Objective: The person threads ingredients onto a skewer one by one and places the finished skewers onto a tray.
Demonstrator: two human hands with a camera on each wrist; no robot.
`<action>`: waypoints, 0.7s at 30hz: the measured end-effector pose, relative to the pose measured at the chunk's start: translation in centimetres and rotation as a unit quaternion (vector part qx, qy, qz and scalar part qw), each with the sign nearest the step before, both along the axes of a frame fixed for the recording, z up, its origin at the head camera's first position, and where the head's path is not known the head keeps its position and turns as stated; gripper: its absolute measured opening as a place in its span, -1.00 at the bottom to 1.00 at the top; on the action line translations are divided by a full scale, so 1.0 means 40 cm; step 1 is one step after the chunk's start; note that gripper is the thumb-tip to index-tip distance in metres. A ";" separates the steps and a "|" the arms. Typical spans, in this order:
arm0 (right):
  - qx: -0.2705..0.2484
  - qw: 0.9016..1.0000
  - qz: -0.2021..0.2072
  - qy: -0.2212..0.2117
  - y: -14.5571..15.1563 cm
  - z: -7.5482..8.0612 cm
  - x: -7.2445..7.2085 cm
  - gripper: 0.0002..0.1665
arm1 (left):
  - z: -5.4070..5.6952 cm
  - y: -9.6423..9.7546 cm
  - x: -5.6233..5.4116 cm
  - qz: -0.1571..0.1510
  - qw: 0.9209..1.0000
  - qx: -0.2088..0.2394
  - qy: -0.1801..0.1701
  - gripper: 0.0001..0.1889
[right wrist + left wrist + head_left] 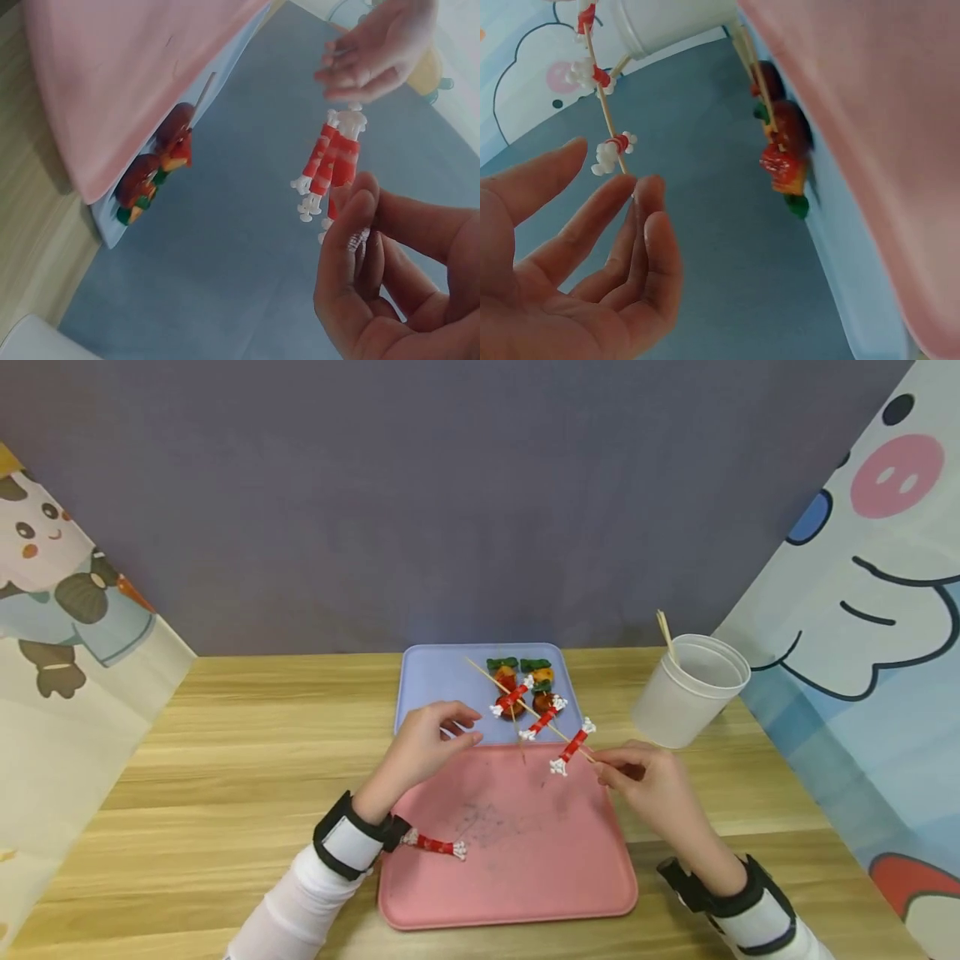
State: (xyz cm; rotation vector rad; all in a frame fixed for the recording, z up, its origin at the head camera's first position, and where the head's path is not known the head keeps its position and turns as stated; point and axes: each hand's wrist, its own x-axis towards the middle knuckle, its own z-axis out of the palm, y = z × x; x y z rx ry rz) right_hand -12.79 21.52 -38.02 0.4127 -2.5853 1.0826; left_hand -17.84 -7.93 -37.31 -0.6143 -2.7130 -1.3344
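My right hand [648, 781] pinches the lower right end of a thin wooden skewer [477, 667]. Three red toy pieces with white knobbed ends, like meat on bones, are threaded crosswise on it; the nearest piece [573, 747] hangs close to the fingertips. In the right wrist view, the pieces [343, 156] overlap beyond the thumb and index finger. My left hand [431, 739] is left of the skewer, its fingers loosely bent and holding nothing. A similar loose piece [441, 846] lies on the pink tray [525, 885], partly hidden by the left wrist strap.
Behind the pink tray lies a blue tray [427, 677] bearing two skewers of toy food [542, 677] in brown, orange and green. A white bucket [682, 702] with wooden sticks [665, 631] stands at the right. A grey panel [450, 510] rises behind the wooden table [247, 760].
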 end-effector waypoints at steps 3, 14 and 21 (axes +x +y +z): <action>0.014 1.000 -0.015 0.007 0.010 -0.001 -0.001 -0.84 | -0.012 -0.015 0.013 -0.011 1.000 -0.009 -0.004 -0.82; 0.030 0.998 -0.043 0.019 0.041 -0.012 -0.002 -0.84 | -0.060 -0.073 0.048 -0.077 0.996 -0.050 -0.016 -0.81; 0.040 0.997 -0.058 0.032 0.058 -0.015 -0.004 -0.84 | -0.079 -0.108 0.070 -0.108 0.990 -0.070 -0.054 -0.80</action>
